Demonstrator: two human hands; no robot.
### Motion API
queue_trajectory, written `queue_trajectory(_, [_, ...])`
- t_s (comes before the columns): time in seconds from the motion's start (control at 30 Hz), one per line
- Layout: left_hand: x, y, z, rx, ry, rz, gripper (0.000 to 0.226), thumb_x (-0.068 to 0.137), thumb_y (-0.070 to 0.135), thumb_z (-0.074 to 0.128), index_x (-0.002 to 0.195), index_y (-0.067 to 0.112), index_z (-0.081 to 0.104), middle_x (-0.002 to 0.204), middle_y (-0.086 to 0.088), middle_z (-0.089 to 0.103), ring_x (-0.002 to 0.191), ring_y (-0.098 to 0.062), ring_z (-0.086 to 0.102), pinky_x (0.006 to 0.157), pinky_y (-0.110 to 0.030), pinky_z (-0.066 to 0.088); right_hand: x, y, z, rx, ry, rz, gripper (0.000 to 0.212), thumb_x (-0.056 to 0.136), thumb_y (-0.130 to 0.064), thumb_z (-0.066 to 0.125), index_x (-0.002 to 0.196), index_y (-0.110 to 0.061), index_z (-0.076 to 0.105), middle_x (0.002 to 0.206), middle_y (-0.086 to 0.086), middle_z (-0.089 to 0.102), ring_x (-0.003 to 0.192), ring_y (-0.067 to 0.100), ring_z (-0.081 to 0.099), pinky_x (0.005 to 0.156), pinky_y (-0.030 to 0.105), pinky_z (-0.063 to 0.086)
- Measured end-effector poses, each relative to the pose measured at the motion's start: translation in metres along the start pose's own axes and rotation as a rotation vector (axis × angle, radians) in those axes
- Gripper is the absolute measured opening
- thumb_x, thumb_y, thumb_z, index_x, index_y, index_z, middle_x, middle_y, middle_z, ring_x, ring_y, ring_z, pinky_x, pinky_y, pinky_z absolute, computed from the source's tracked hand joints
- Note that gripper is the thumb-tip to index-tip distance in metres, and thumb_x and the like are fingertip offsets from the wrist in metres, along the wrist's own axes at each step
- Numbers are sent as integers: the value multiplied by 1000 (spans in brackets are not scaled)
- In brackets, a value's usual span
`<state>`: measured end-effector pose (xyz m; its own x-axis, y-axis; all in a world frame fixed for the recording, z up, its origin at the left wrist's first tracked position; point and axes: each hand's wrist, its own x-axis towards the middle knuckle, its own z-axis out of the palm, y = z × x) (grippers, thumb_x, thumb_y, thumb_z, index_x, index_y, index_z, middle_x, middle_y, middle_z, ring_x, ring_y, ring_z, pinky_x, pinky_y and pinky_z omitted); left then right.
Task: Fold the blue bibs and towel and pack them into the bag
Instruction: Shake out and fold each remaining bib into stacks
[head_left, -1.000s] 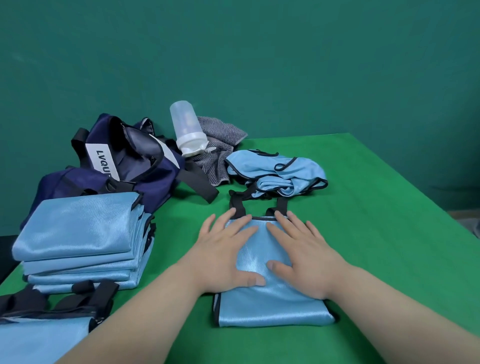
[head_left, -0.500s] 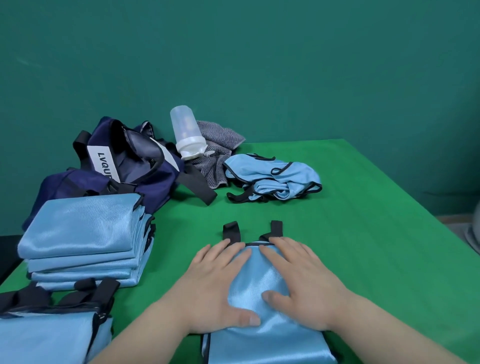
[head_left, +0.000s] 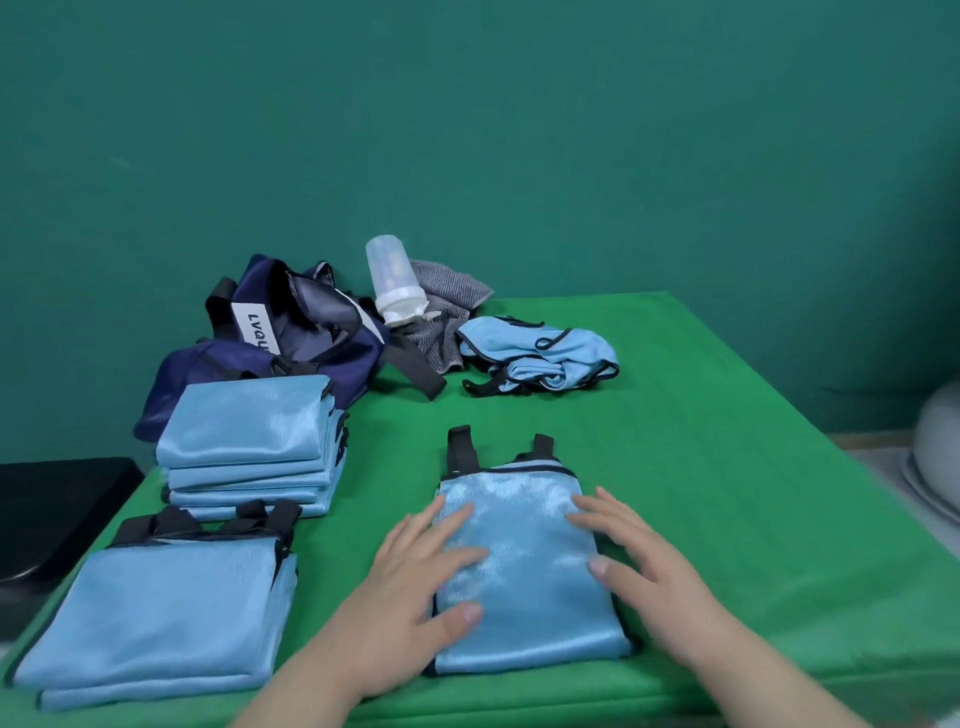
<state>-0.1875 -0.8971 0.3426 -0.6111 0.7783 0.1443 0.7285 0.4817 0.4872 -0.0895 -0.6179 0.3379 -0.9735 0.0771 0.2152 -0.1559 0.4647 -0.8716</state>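
Item under inspection: one folded bib (head_left: 524, 566), lying flat on the green table (head_left: 727, 467), near the front edge and centred between my forearms. Its two black straps (head_left: 460, 447) project from the far edge.

Handling, by judgement: the fabric is thin, glossy and limp. I rate it light, soft and probably slippery, so the layers may slide apart if it is lifted carelessly. The straps look stiffer, but I judge that lifting by them would let the fold drop open. Recommended hold: both long side edges at once, fingers slid underneath and thumbs on top, keeping the packet level.

Hands: my left hand (head_left: 415, 587) lies flat, fingers straight, over the bib's left edge, with the thumb on the cloth. My right hand (head_left: 644, 571) is spread and relaxed at the right edge. I cannot tell whether it presses or only hovers. Neither hand grips anything.

Other task items: a tall stack of folded bibs (head_left: 249, 441) stands to the left, and a wider low stack (head_left: 156, 618) lies nearer on the left. One crumpled bib (head_left: 540, 353) lies unfolded at the far side. The navy bag (head_left: 291, 332) sits at the far left, mouth open, well apart from my hands. The grey towel (head_left: 447, 312) is bunched beside it under a clear bottle (head_left: 392, 280).
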Motion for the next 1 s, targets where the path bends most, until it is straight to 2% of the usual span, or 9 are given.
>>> queue_trajectory(0.1, [-25,16,3,23,-20,31,65,80,87,43,135,53,42,158,33,9,148,5,-7,122,-28,-2,-27,-5,2,-211,-112,-106,51,71,-47,74,120,-47,62,142,-31,45,146,-4,21,118,19,20])
queue_trajectory(0.17, [-35,23,8,75,-25,18,67,77,84,52,135,52,45,155,34,16,147,9,-2,121,-24,-4,-36,-4,7,-389,-175,-158,48,70,-46,74,117,-41,64,140,-28,44,147,-1,20,118,22,22])
queue_trajectory(0.23, [-43,26,16,157,-7,15,65,77,79,55,133,47,51,152,31,28,146,6,13,120,-22,-1,-40,-3,11,-466,-167,-192,37,75,-42,69,111,-37,66,133,-25,50,143,0,29,116,26,28])
queue_trajectory(0.33, [-50,31,22,174,80,-17,62,76,74,57,131,43,57,146,29,38,139,3,32,116,-17,10,-41,-8,13,-355,-63,-149,14,81,-33,65,91,-42,65,115,-26,62,124,-3,50,106,22,38])
queue_trajectory(0.43, [-45,33,22,152,100,-66,65,78,74,48,133,41,57,143,34,33,134,8,27,117,-20,13,-38,-12,13,-285,15,-62,25,83,-21,70,79,-45,62,112,-28,63,112,-2,57,98,16,41])
queue_trajectory(0.57, [-43,34,22,128,136,-91,55,84,67,50,129,37,61,140,27,47,132,3,39,116,-26,26,-40,-14,15,-266,54,42,24,87,-14,72,86,-37,66,101,-22,67,103,-4,59,89,10,40])
queue_trajectory(0.7, [-44,37,25,106,207,-142,30,90,39,64,119,35,66,129,25,59,123,1,49,111,-29,33,-43,-17,16,-289,37,39,20,89,-13,70,91,-33,67,103,-21,65,104,-2,58,90,13,42])
queue_trajectory(0.83, [-48,51,19,30,260,-189,9,93,38,59,99,37,66,89,27,60,91,9,48,90,-17,32,-54,-27,17,-256,83,70,16,91,-16,68,88,-32,65,94,-13,65,93,8,60,83,23,46])
queue_trajectory(1.0, [-57,62,15,-97,374,-289,10,84,36,66,86,46,63,85,28,60,99,7,46,87,-10,30,-66,-42,22,-240,169,17,23,88,-13,72,79,-32,62,80,-19,61,74,3,56,64,11,37])
